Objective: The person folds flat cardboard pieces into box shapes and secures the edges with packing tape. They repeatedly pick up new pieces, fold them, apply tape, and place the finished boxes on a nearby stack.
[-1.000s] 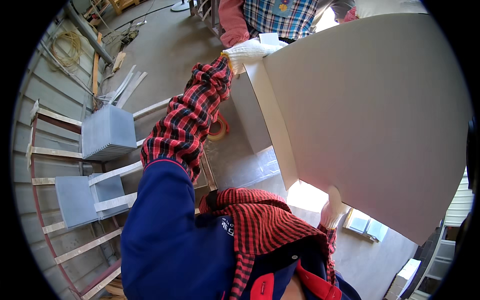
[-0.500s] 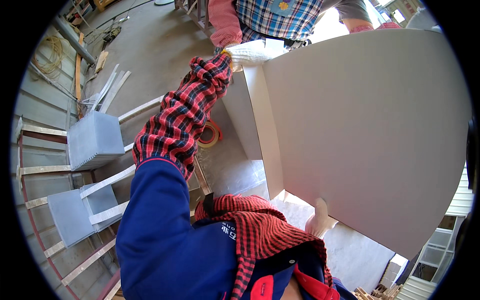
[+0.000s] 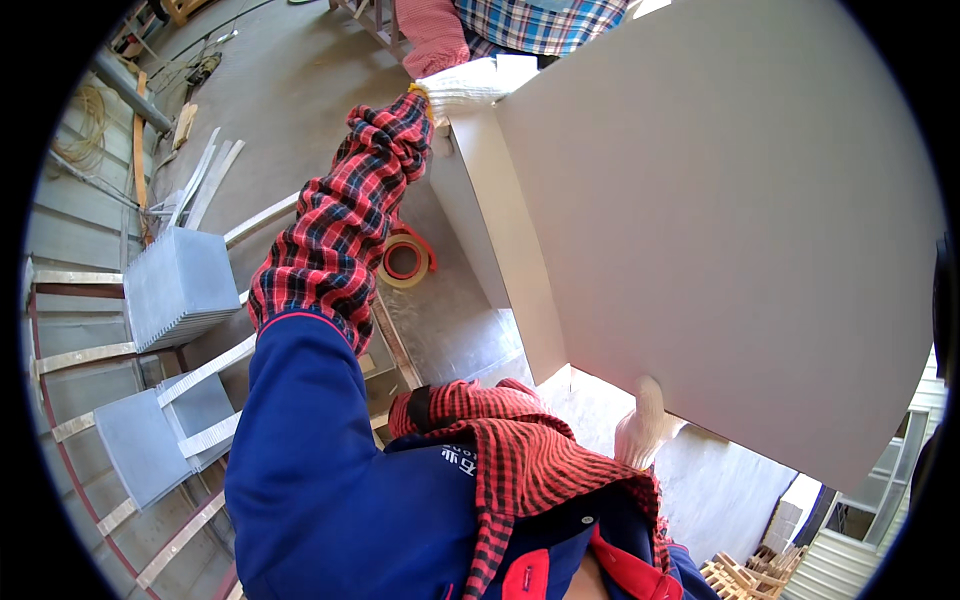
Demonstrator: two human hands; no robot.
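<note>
I carry a large white flat panel that fills the right half of the view, with its thick side face turned toward me. My left hand, in a white knit glove at the end of a red plaid sleeve, grips the panel's far upper corner. My right hand, also gloved, holds the panel's lower edge close to my chest. Its fingers are partly hidden behind the panel.
Another person in a plaid shirt stands at the panel's far end. Rolls of tape lie on the metal surface below. Stacks of grey metal plates sit on a rail frame at left. Wooden pallets show at lower right.
The panel has spread further left and down in the view. The grey plates and tape have slid lower. Both hands keep their grip on the panel.
</note>
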